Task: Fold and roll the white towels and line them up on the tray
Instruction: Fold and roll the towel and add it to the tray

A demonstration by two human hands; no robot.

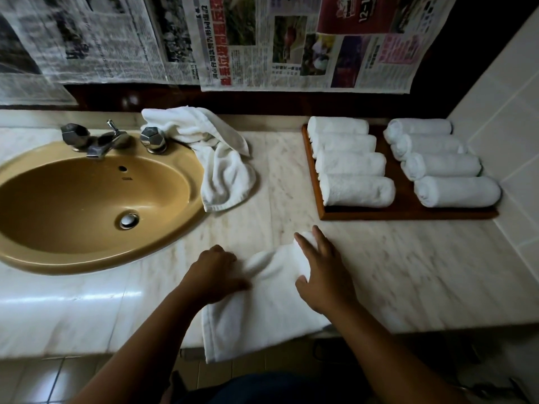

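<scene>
Head cam: towel (262,310) flat at counter (408,272) front edge, near end hanging over. L hand (215,272) curled, gripping its left side; R hand (323,272) spread, pressing far end. Far right: tray (379,212) w/ eight rolls (355,189), two rows. Loose towels (215,158) by sink (73,205).

Two bare forearms lead to the left hand (215,274) and right hand (323,272), with dark blue clothing (262,387) showing low at the lap.
</scene>
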